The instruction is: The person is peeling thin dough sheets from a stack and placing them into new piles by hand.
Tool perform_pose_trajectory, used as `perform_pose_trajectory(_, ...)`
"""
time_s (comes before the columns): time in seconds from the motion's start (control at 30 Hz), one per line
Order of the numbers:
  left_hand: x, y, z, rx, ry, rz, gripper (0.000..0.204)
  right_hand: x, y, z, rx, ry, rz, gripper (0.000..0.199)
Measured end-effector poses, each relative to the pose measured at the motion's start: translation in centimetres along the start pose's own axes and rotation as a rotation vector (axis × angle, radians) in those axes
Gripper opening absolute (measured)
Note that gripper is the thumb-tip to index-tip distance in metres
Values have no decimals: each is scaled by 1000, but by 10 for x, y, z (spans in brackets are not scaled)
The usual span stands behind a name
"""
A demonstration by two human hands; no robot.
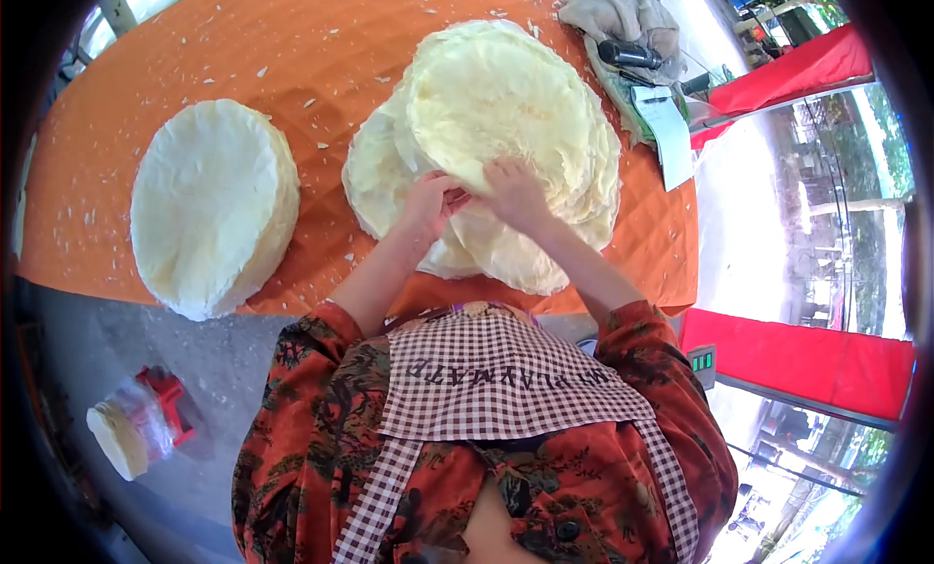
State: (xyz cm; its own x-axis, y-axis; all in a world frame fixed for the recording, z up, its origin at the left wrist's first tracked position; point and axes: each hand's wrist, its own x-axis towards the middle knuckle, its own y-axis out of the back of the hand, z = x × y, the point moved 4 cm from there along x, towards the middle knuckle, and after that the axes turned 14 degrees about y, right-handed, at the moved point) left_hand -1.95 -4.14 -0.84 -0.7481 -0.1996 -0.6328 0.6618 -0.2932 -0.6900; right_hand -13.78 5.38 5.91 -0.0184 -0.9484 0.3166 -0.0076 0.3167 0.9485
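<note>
A loose pile of thin, pale yellow round sheets [506,107] lies fanned out on the orange tablecloth [292,49] in front of me. My left hand [431,202] and my right hand [514,193] meet at the pile's near edge. Both pinch the rim of the top sheets, fingers closed on them. The lower sheets spread out beneath, toward my body. A second, neat stack of the same round sheets [212,206] stands apart on the left side of the table.
Small white flakes litter the cloth. A grey rag [623,19], a black tool [630,54] and a white paper [667,131] sit at the table's far right. A bagged stack of sheets [125,433] rests on the ground at lower left.
</note>
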Motion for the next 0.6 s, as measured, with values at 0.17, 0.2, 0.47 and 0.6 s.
perform_pose_trajectory(0.17, -12, -15, 4, -94, -20, -190, 34, -7, 0, -10, 9, -14, 184, 33)
perform_pose_trajectory(0.2, -10, -16, -1, 1, -40, -171, 43, -12, -14, 4, 63, -46, 127, 34)
perform_pose_trajectory(0.47, 10, -35, -6, 477, -26, 4, 86, 140, 172, 247, -6, -204, -228, 43)
perform_pose_trajectory(0.6, -6, -13, -10, 514, -146, 234, 67, 196, 251, 243, 164, -147, -123, 30)
